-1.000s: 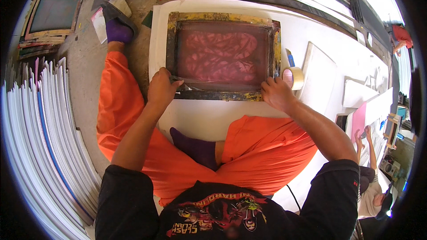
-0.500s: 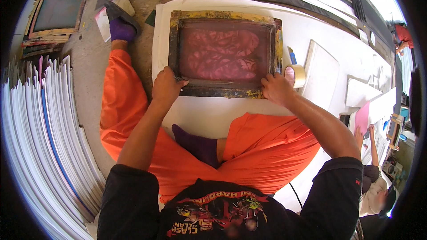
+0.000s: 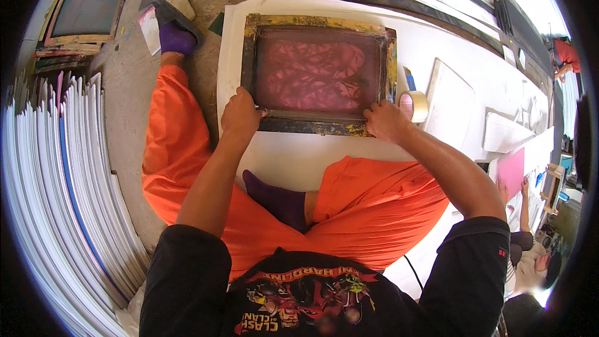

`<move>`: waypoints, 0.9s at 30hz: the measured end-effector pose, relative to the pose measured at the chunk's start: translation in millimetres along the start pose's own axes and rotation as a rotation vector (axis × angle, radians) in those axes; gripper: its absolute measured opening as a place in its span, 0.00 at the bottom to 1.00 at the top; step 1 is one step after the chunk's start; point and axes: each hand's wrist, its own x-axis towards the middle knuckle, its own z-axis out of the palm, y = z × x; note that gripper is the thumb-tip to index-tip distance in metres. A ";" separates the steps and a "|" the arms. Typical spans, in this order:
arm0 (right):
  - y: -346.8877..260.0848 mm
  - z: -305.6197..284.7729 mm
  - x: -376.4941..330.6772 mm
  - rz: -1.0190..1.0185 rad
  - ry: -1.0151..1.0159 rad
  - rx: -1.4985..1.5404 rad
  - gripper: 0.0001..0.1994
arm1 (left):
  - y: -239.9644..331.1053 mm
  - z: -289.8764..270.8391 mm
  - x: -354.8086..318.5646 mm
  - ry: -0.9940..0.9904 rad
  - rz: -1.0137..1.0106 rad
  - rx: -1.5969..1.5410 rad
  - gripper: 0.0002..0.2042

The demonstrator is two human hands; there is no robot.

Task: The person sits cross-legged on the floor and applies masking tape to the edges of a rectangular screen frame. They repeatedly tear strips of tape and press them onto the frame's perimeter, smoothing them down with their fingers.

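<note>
A screen-printing frame with worn black and yellow edges lies flat on a white board in front of me. Its stretched mesh is dark red, with a wrinkled pinkish pattern showing in it. My left hand is closed on the frame's near left corner, thumb on the near rail. The near right corner is in the grip of my right hand, its fingers bent over the rail. Whatever is under the frame is hidden.
A tape roll and a blue-handled tool lie right of the frame. Upright sheets stack at the left, with more frames behind. Farther right, a person's hands touch a pink sheet.
The view has shifted slightly. Both my hands stay on the frame's near corners, the left one turned a little. The person at the far right has moved a hand on the pink sheet.
</note>
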 end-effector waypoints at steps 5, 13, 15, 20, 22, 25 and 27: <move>-0.6 0.3 -2.5 0.022 0.035 -0.011 0.11 | -1.8 -2.5 13.6 -0.052 0.001 0.014 0.37; -12.4 23.6 -17.0 0.340 0.263 0.117 0.10 | 8.9 -10.2 13.5 -0.089 -0.065 0.039 0.39; -12.3 31.0 -22.1 0.357 0.355 0.105 0.10 | 5.2 -7.2 14.6 -0.079 -0.058 0.022 0.38; -17.9 45.5 -23.1 0.401 0.453 0.060 0.08 | -1.4 -2.1 15.4 -0.065 -0.032 -0.025 0.37; -19.7 48.2 -22.8 0.407 0.489 0.041 0.07 | 0.2 -4.5 13.5 -0.072 -0.031 -0.036 0.37; -17.4 46.7 -19.2 0.348 0.429 0.157 0.07 | -3.2 -0.7 16.5 -0.047 0.003 0.000 0.37; -14.0 42.0 -17.0 0.280 0.415 0.071 0.06 | 1.6 -3.7 15.8 -0.050 -0.014 0.030 0.37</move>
